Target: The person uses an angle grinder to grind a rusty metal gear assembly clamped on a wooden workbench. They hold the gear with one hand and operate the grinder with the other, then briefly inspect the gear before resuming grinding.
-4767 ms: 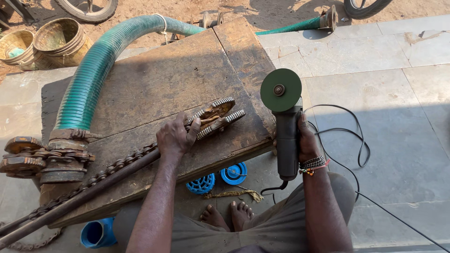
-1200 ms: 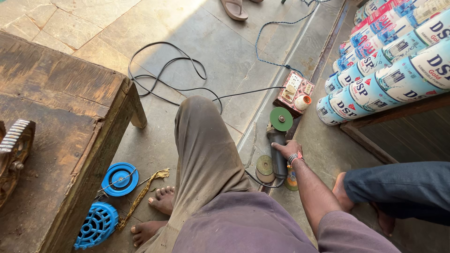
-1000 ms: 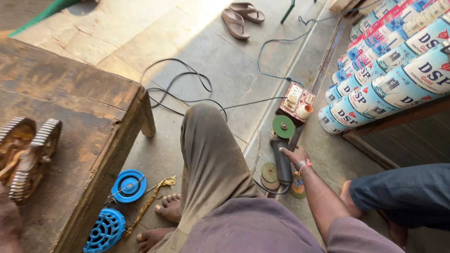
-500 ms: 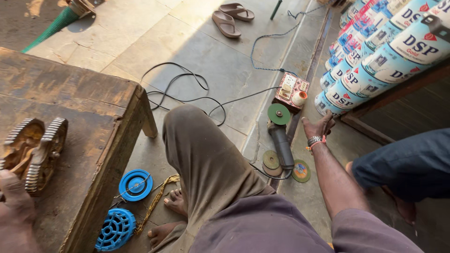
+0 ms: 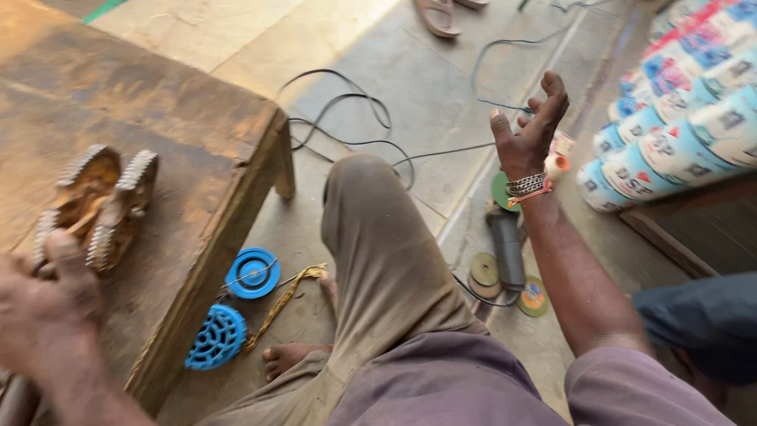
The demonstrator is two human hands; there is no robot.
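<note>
Grinder [image 5: 506,244] lies on the floor; right hand [image 5: 527,130] lifted, spread and empty. Left hand [image 5: 47,304], blurred, grip unclear, rests by toothed metal part [image 5: 95,205] on table [image 5: 197,134]; regrasping seems next.

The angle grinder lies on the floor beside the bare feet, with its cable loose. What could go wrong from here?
1. The angle grinder lies by the right leg with its green disc bare; a bump could cut skin.
2. The black cable loops across the floor near the bare foot, so it could snag or trip.
3. The left hand rests by the toothed metal parts, which could scrape fingers.
</note>
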